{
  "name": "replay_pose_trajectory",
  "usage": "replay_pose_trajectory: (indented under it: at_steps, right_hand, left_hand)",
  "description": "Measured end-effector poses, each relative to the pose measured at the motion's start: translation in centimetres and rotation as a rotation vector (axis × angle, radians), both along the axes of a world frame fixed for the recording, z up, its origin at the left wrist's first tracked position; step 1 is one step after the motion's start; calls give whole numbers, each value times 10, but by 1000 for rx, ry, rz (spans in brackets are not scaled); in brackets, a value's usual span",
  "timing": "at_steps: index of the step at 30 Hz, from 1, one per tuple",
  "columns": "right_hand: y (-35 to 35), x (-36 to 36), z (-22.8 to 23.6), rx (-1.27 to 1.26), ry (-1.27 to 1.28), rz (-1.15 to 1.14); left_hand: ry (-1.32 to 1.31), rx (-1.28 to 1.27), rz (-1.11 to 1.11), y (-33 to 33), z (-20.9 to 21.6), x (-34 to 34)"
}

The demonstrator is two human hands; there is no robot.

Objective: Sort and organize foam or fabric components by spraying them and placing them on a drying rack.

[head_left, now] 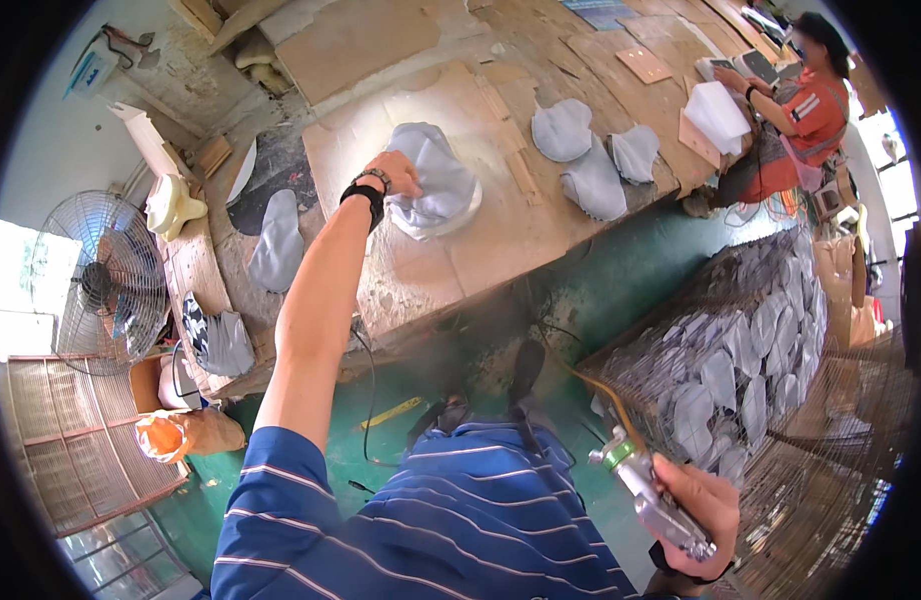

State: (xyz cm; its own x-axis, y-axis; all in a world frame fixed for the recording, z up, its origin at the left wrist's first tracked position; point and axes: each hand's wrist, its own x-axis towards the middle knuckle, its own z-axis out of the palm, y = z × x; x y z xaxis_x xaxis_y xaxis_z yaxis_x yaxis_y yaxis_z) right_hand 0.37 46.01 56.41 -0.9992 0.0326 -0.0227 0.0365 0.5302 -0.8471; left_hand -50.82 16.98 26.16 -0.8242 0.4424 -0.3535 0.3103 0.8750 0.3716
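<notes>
Under the left hand (pixel 401 174), its grip unclear, grey cloth (pixel 446 180) extending rightward, spray gun (pixel 641 476) held in right hand (pixel 703 508)

I see a wire-caged fan (pixel 99 275) near a bright window (pixel 16 280) at frame left, a brown-and-orange bag (pixel 206 434) at lower left, a yellow strip (pixel 392 413) on the green floor (pixel 331 440) at lower centre, and a co-worker (pixel 821 115) in an orange-red top at upper right.
</notes>
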Motion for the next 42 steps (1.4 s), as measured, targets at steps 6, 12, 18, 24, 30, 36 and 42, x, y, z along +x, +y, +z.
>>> replay_pose_trajectory:
  at_steps: [6, 12, 18, 24, 30, 36, 42]
  right_hand:
    - [-12, 14, -8, 161, 72, -178]
    - [-17, 21, -9, 61, -6, -88]
    - [13, 13, -22, 2, 20, -203]
    - [62, -9, -25, -27, 18, -82]
    - [103, -33, -48, -73, 15, -155]
    - [118, -48, -68, -152, -26, -182]
    - [129, -63, -89, -168, -54, -166]
  left_hand:
    - [-11, 8, -42, 0, -8, -3]
    - [0, 56, -51, -5, -2, 0]
    - [2, 101, -40, -1, 6, 13]
    - [96, -1, -16, -23, 8, 32]
    - [292, -31, -3, -2, 52, 59]
    - [406, 179, 31, 16, 139, 40]
    - [336, 174, 27, 53, 226, -6]
